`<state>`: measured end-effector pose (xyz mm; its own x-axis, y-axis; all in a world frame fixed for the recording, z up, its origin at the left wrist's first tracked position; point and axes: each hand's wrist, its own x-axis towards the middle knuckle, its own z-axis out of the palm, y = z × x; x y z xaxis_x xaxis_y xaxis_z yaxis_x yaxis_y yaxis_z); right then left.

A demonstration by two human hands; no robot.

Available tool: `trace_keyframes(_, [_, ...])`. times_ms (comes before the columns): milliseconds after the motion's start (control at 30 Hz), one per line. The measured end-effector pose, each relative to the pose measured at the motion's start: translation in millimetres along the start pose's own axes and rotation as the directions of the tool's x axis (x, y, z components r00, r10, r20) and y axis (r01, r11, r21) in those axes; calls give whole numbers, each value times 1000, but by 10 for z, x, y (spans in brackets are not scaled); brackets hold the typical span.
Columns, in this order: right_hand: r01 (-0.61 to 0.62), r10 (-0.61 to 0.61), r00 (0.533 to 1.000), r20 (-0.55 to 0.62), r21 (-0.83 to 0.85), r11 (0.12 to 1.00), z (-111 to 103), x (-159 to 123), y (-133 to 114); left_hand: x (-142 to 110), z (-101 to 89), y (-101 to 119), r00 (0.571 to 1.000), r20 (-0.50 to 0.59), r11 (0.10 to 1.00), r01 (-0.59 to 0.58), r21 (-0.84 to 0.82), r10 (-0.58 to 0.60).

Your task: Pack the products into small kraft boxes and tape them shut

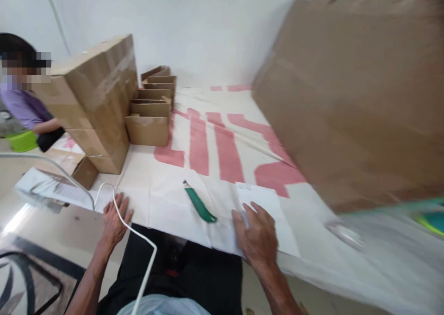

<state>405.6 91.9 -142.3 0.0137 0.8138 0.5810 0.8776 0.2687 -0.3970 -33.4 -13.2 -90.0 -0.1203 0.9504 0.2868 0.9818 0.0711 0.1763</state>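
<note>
My left hand (117, 219) lies on the front edge of the table, its fingers stretched out and holding nothing. A white cable (138, 234) runs across in front of that hand. My right hand (255, 234) rests with spread fingers on the near side of a white sheet of paper (282, 227). Between my hands, closer to the right one, lies a green-handled tool (199, 205) with a short dark tip pointing away to the left. Neither hand touches it.
A white cloth with red print (168, 192) covers the table. Stacked cardboard boxes (100, 93) and several small open boxes (147, 130) stand left. One large cardboard box (360, 107) fills the right. A silvery object (345, 235) lies near it, blurred. A person in purple (24, 104) is at far left.
</note>
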Motion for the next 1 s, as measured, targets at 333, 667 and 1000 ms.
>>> trace_keyframes(333, [195,-207,976,67,157,968,230,-39,-498,-150,-179,-54,986,-144,986,62,-155,-85])
trace_keyframes(667, [203,-211,977,21,198,959,256,-76,-514,454,-1057,-899,746,-510,889,449,-89,-428])
trace_keyframes(1000, [157,-168,985,35,211,965,296,-86,-505,660,-1127,-1087,800,-361,860,511,-9,-479])
